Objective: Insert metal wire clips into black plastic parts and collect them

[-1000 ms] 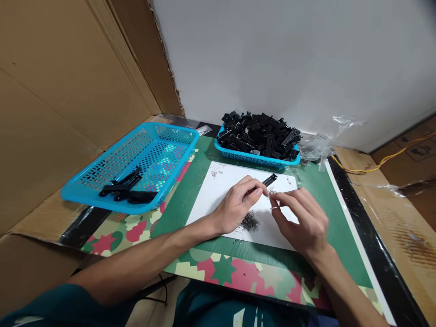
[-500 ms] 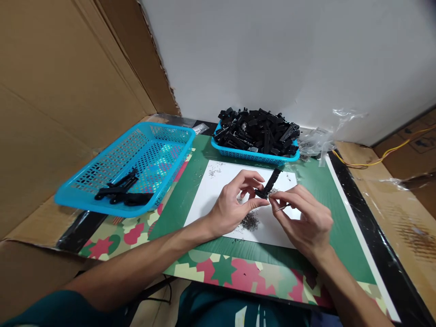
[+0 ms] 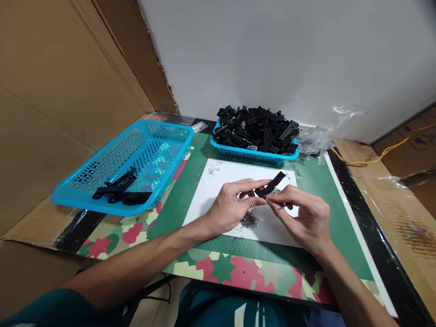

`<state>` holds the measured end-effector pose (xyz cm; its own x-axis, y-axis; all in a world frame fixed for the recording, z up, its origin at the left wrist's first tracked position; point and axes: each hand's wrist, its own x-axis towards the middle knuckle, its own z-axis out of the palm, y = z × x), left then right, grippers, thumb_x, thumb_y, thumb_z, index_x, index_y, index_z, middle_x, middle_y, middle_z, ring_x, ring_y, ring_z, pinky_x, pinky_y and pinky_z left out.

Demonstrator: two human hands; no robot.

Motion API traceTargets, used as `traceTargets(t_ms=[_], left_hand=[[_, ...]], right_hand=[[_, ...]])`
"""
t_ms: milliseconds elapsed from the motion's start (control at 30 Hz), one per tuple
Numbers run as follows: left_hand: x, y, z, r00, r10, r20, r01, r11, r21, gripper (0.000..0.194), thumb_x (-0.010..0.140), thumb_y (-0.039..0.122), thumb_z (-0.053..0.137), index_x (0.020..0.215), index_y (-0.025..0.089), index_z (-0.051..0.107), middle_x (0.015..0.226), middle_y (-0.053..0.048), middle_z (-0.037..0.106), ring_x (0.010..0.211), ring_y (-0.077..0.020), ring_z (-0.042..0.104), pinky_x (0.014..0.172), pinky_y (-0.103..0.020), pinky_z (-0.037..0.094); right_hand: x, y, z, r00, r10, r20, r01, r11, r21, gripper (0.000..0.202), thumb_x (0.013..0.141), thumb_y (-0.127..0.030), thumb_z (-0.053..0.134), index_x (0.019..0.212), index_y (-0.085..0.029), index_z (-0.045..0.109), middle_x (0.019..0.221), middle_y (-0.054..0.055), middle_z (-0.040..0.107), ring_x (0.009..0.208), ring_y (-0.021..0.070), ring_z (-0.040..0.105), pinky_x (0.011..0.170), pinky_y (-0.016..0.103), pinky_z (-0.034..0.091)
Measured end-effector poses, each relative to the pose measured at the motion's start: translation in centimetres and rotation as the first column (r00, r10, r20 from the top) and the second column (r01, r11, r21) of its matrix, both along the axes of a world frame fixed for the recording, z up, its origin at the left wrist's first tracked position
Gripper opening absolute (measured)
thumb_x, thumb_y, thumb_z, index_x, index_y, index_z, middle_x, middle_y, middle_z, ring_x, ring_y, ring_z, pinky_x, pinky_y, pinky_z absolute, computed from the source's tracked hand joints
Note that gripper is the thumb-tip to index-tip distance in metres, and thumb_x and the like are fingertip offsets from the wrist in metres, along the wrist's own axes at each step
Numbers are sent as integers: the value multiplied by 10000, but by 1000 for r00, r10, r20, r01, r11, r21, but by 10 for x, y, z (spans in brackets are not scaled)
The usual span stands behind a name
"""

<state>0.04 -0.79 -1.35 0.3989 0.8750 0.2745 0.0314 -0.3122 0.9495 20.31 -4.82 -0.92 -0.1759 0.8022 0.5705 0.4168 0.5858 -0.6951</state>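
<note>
My left hand [image 3: 235, 203] is closed on a black plastic part [image 3: 273, 183], pinching its lower end between thumb and fingers. The part is long and narrow, and its free end slants up to the right. My right hand [image 3: 303, 213] is closed beside it, with the fingertips touching the part's lower end. A thin metal tool [image 3: 279, 208] shows under the right fingers; its kind is too small to make out. Below the hands, a pile of tiny metal pieces [image 3: 250, 219] lies on a white sheet [image 3: 200, 204]. More small pieces [image 3: 275, 192] lie behind the fingertips.
A blue basket [image 3: 254, 154] heaped with black plastic parts [image 3: 257, 129] stands at the back. To the left, another blue basket [image 3: 117, 209] holds several black parts [image 3: 122, 190]. Clear plastic bags [image 3: 315, 140] and a yellow cable [image 3: 381, 157] are at the back right.
The black part has tilted lower toward the right. My left fingers have straightened over it, and the right fingertips have moved slightly left against it.
</note>
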Motion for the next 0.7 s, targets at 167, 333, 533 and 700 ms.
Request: traceTargets(t_ms=[167, 333, 533, 700], left_hand=[[0, 2, -1, 997, -82, -2, 82, 996, -17, 357, 962, 390, 739, 1260, 200, 784, 1209, -131, 783, 1083, -268, 724, 912, -388, 586], [1, 1, -3, 992, -123, 3, 123, 990, -75, 367, 1002, 446, 671, 1221, 178, 794, 1138, -124, 792, 1060, -257, 734, 966, -394, 582], [1, 0, 3, 968, -231, -101, 224, 972, -72, 394, 1072, 454, 543, 1251, 180, 763, 1071, -101, 782, 1002, -225, 712, 920, -373, 556], [1, 1, -3, 940, -123, -317, 195, 959, 205, 315, 977, 416, 721, 1214, 208, 731, 1125, -74, 762, 908, -196, 668, 913, -368, 499]], right_hand=[[2, 3, 3, 999, 21, 43, -19, 999, -40, 179, 936, -95, 694, 1002, -228, 795, 795, 17, 733, 686, 154, 639, 570, 288, 471], [7, 4, 12, 994, 24, 105, -24, 1000, -4, 205, 945, -86, 710, 1048, -241, 797, 839, 23, 736, 729, 161, 663, 611, 291, 507], [18, -5, 18, 951, -45, 307, 8, 992, 122, 163, 975, -109, 694, 1033, -244, 764, 829, 25, 731, 725, 181, 623, 655, 327, 490], [27, -15, 7, 925, -49, 376, 31, 998, 54, 119, 1002, -151, 668, 1026, -238, 746, 814, 22, 709, 721, 183, 615, 649, 323, 481]])
